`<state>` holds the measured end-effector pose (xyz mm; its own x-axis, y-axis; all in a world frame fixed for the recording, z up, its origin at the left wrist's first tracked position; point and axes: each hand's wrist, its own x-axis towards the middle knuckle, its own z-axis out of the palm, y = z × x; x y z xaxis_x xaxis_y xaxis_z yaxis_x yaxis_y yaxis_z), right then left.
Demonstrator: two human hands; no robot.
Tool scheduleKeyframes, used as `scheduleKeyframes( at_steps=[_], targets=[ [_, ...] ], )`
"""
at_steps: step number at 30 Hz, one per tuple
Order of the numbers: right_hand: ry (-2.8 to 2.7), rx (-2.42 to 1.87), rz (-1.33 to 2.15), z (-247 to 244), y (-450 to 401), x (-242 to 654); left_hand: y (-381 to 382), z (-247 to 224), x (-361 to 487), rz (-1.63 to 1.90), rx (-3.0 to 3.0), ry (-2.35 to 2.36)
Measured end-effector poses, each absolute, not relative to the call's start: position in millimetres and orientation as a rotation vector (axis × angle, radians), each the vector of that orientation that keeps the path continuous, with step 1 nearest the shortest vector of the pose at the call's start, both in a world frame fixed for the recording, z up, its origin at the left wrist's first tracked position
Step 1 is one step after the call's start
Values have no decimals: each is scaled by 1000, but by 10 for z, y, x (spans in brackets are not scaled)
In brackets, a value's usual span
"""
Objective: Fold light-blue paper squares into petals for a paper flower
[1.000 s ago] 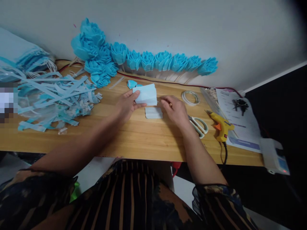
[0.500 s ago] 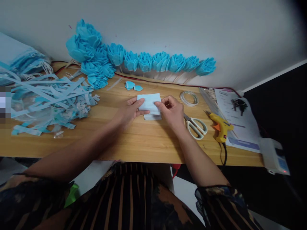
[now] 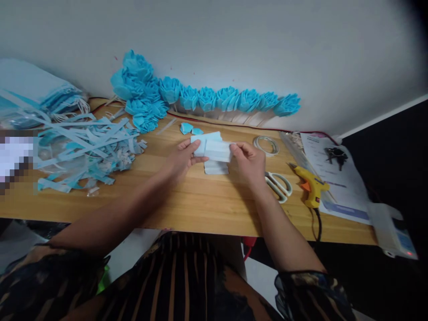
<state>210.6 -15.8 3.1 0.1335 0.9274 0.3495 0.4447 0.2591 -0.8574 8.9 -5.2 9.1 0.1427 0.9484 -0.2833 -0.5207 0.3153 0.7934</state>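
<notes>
My left hand (image 3: 183,159) pinches a light blue fabric piece (image 3: 210,136), thumb on top and fingers beneath. A paler, whitish fabric piece (image 3: 218,152) overlaps it at an offset, and my right hand (image 3: 251,162) pinches its right end between thumb and fingers. Just below, another pale fabric piece (image 3: 216,168) lies on the table, partly covered. Two small cut blue petals (image 3: 191,129) rest beyond my left hand. Close to my right wrist lie white-handled scissors (image 3: 280,186), their blades mostly hidden by my hand.
Blue fabric flowers (image 3: 227,99) on sticks lean along the wall. Cut strips and scraps (image 3: 90,147) heap at left, before stacked face masks (image 3: 43,89). At right are a tape roll (image 3: 266,146), a yellow glue gun (image 3: 312,185), keys (image 3: 337,156) and printed paper (image 3: 321,151).
My right hand has moved right, drawing the whitish piece sideways off the blue piece in my left hand. The whole view has shifted slightly.
</notes>
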Motion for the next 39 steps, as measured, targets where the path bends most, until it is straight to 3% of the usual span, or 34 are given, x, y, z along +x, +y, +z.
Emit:
scheduleKeyframes(
  at_steps=[9, 14, 26, 35, 39],
  targets=[
    [-1259, -1306, 1234, 139, -89, 2280, 103, 149, -96, 1341, 542, 851],
    [-1421, -1364, 1392, 82, -94, 2302, 97, 134, -72, 1332, 544, 869],
    [-1604, -1572, 1263, 27, -109, 2298, 86, 123, -64, 1317, 603, 899],
    [-1978, -1545, 473, 69, -122, 2350, 74, 119, -56, 1302, 580, 873],
    [-2078, -1387, 535, 98, -187, 2193, 48, 129, -26, 1271, 612, 907]
  ],
)
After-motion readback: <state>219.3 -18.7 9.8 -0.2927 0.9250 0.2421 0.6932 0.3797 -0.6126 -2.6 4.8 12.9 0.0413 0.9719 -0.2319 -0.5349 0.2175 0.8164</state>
